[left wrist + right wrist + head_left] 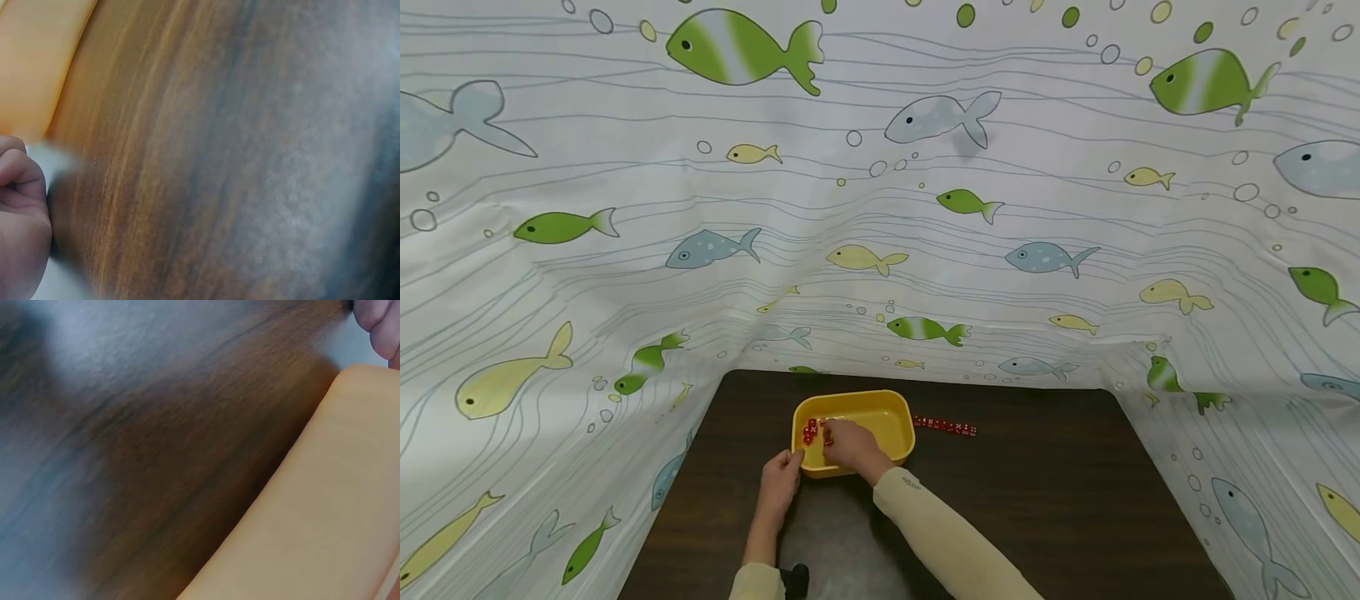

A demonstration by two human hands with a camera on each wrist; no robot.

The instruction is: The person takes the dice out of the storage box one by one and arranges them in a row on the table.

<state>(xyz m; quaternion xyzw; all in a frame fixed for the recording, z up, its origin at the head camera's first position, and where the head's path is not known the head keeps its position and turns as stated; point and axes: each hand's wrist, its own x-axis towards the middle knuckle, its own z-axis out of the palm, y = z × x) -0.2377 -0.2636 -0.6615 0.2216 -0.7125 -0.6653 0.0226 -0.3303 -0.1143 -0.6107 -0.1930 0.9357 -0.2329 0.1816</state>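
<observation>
A yellow plastic tray [891,421] with raised walls stands on the dark table, several red dice [809,431] grouped in its left part. At the tray's near left corner, my left hand [781,479] grips the wall; the left wrist view shows its curled fingers [22,172] right below the tray's side. My right hand [852,446] reaches over the near wall into the tray, fingers bent down, with a red die [828,442] at its fingertips. The right wrist view shows mostly the tray's outer wall [300,506], and my right fingers are out of it.
To the right of the tray, a row of red dice [946,426] lies on the dark wood-grain table [1037,492]. A white cloth with printed fish [850,200] rises behind the table and along both sides.
</observation>
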